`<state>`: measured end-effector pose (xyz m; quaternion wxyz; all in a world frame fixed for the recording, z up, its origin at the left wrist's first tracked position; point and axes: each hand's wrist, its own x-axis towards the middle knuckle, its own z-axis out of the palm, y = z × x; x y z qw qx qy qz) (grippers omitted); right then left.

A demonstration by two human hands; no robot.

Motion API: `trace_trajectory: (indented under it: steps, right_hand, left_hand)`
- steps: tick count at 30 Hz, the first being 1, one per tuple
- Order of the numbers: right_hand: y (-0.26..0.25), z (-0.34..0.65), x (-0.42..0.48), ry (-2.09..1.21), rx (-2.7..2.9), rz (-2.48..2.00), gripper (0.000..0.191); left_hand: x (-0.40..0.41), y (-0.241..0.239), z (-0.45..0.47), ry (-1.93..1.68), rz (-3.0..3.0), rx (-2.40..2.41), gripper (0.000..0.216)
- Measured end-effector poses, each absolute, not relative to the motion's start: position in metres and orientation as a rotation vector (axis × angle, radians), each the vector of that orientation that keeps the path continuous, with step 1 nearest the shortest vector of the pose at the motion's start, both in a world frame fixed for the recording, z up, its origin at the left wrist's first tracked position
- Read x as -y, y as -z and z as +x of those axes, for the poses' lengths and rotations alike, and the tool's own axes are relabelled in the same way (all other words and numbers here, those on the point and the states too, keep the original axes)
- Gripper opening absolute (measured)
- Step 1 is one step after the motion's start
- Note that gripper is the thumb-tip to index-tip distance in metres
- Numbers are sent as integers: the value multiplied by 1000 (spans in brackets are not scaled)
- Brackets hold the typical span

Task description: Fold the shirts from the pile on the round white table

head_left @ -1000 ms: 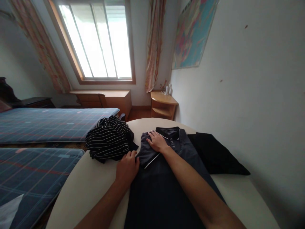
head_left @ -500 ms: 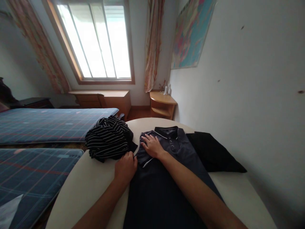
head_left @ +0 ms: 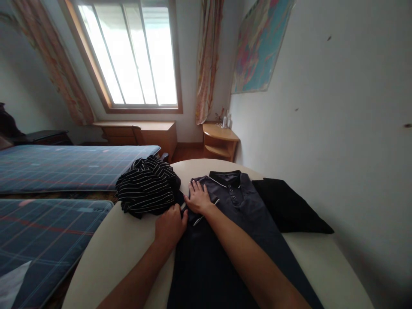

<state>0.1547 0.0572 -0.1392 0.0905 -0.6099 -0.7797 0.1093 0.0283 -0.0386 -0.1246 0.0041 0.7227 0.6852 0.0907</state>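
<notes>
A dark grey polo shirt (head_left: 238,206) with white trim lies spread on a round white table (head_left: 119,249), collar towards the far edge. My right hand (head_left: 197,198) lies flat on its folded sleeve near the left shoulder, fingers stretched out. My left hand (head_left: 169,226) rests at the shirt's left edge, fingers curled onto the fabric by the sleeve. A crumpled black-and-white striped garment (head_left: 146,186) lies just left of both hands.
A black folded cloth (head_left: 286,206) lies on the table to the right of the polo, near the wall. Two beds with blue plaid covers (head_left: 48,167) stand to the left. A wooden corner shelf (head_left: 220,141) and desk sit under the window.
My right hand has slid leftwards over the folded sleeve, from beside the collar to the shirt's left edge. My left hand has stayed almost in place.
</notes>
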Motion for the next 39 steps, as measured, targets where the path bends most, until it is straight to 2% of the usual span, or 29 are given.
trace_trajectory:
  steps: [5,9,13,18,24,29,36,39]
  right_hand:
    - [144,153,-63,-358,2278,-1866,78]
    - [133,153,-66,-411,2239,-1877,73]
    - [111,151,-71,-267,2059,-1922,67]
    - [84,145,-78,-426,2098,-2139,83]
    - [83,137,-73,-400,2146,-2140,58]
    - [87,142,-65,-358,2154,-2084,47]
    - [100,164,-64,-407,2101,-1981,62]
    - [108,175,-68,-467,2042,-1930,61]
  left_hand:
    - [37,123,29,-254,2250,-2149,21]
    - [39,117,30,-282,2207,-2123,17]
    - [44,112,34,-344,2201,-2093,15]
    - [49,111,38,-403,2289,-2036,15]
    - [50,114,40,-427,2410,-1977,15]
    - [51,115,43,-427,2447,-1956,17]
    - [57,111,50,-457,2391,-1930,15]
    - [58,112,53,-505,2385,-1917,13]
